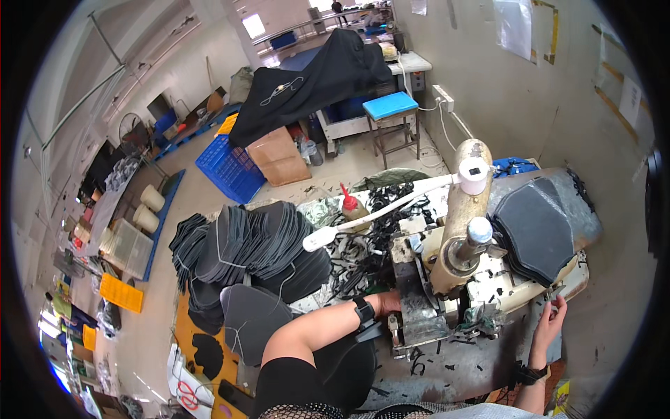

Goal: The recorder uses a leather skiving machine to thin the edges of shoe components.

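A black sleeve point(287, 384) foremost, dark panels point(534, 230), judged pliable, best edge-held, were stacked just beyond the right hand point(548, 325), both grips indeterminable.

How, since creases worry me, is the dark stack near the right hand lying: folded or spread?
Spread: the top piece of the dark stack shows its broad face with no visible fold, beyond the right hand.

We see a grey wall point(460, 84) on the right, a pale floor point(349, 164), a blue-topped stool point(389, 105) and, far back, a bright window point(254, 26).
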`<state>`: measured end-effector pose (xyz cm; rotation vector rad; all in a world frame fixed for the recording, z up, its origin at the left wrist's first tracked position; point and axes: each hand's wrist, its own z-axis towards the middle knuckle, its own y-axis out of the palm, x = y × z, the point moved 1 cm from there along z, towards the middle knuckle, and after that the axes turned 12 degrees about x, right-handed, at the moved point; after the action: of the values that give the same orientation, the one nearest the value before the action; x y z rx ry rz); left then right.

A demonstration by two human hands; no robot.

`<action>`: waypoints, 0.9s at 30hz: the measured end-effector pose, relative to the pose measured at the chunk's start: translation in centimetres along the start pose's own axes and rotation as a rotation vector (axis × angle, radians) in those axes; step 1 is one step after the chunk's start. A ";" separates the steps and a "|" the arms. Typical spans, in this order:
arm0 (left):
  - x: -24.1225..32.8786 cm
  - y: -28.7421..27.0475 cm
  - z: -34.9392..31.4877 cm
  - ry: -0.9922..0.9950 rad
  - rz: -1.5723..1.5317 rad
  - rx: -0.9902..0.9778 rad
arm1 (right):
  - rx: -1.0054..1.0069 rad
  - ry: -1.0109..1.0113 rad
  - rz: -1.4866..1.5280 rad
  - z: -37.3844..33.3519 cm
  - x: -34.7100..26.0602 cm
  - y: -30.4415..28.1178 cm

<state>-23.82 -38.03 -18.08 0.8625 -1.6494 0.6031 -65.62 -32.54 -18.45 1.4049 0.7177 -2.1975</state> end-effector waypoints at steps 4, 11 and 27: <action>-0.5 0.0 -1.2 0.032 0.097 -0.027 | -0.058 -0.098 -0.071 0.7 -1.4 1.1; -0.1 0.1 -0.4 0.068 0.233 -0.038 | -0.086 -0.078 -0.084 -0.3 -1.5 2.1; 1.3 -0.1 -0.4 0.172 0.557 -0.007 | -0.072 -0.061 -0.047 -0.9 -1.4 2.5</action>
<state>-23.58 -38.07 -16.71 0.3225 -1.7310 1.0213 -62.93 -33.80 -17.98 1.2929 0.8076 -2.2169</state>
